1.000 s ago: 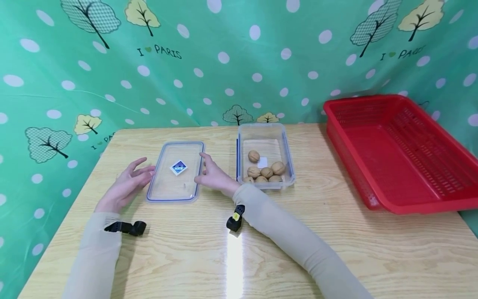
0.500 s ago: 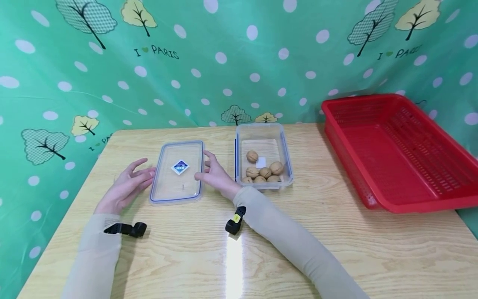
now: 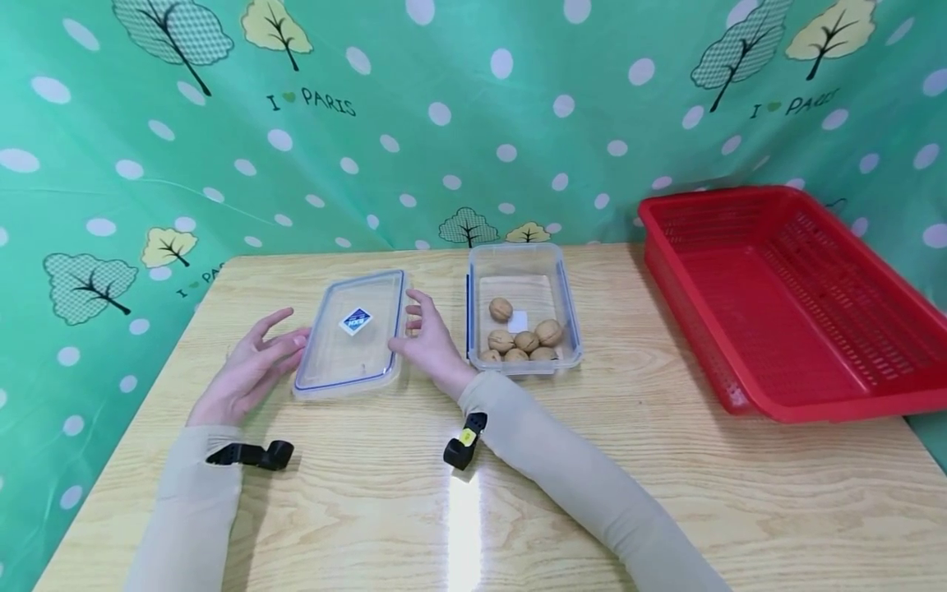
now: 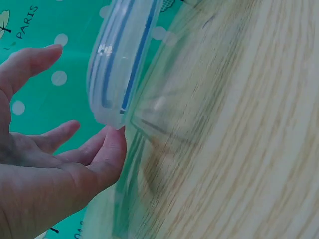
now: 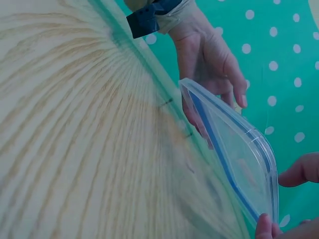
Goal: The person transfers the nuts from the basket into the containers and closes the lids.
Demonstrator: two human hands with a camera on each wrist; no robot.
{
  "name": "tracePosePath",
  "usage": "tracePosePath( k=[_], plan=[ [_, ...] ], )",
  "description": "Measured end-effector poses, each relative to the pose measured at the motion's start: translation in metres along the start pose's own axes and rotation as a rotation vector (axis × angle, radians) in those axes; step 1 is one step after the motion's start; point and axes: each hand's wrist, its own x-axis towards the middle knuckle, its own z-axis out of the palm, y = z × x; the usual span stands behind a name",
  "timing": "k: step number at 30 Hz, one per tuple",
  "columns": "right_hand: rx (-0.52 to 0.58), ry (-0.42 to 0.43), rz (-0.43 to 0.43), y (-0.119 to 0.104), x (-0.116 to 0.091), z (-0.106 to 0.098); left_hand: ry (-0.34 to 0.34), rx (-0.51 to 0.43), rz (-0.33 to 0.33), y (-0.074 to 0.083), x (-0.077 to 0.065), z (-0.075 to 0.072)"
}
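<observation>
A clear plastic lid [image 3: 348, 349] with a blue seal and a blue-and-white label is tilted, its right side raised off the table. The right hand [image 3: 435, 344] pinches this raised edge, thumb above and fingers below, as the right wrist view also shows. At the opposite edge, the left hand [image 3: 251, 362] has its fingers loosely extended; in the left wrist view one fingertip [image 4: 115, 137] touches the lid's lower corner [image 4: 117, 99]. Just right of the right hand stands a clear container [image 3: 573, 308] holding several walnuts [image 3: 549, 333].
A large red plastic basket [image 3: 721, 370] stands at the right of the wooden table [image 3: 355, 510]. A green dotted cloth [image 3: 414, 164] hangs behind the table and along its left side. The container stands near the table's back edge.
The lid's right side has risen with the right hand, which moved slightly up and away, so the lid now tilts toward the left hand. The left hand has barely moved.
</observation>
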Motion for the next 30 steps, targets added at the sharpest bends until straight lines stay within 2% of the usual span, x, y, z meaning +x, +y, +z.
tracePosePath(
  k=[6,14,23,30],
  plan=[
    [0.015,0.009,-0.038,-0.009,-0.005,-0.006,0.02,0.006,0.031,-0.002,0.003,0.003],
    [-0.002,0.006,-0.034,-0.019,-0.014,-0.027,-0.008,-0.068,0.068,-0.006,0.006,0.009],
    [0.042,-0.03,-0.041,-0.028,-0.021,-0.055,-0.021,0.039,0.098,-0.001,0.009,0.031],
    [-0.012,-0.061,-0.015,-0.028,-0.025,-0.08,-0.035,0.088,0.095,-0.001,0.015,0.053]
  ],
)
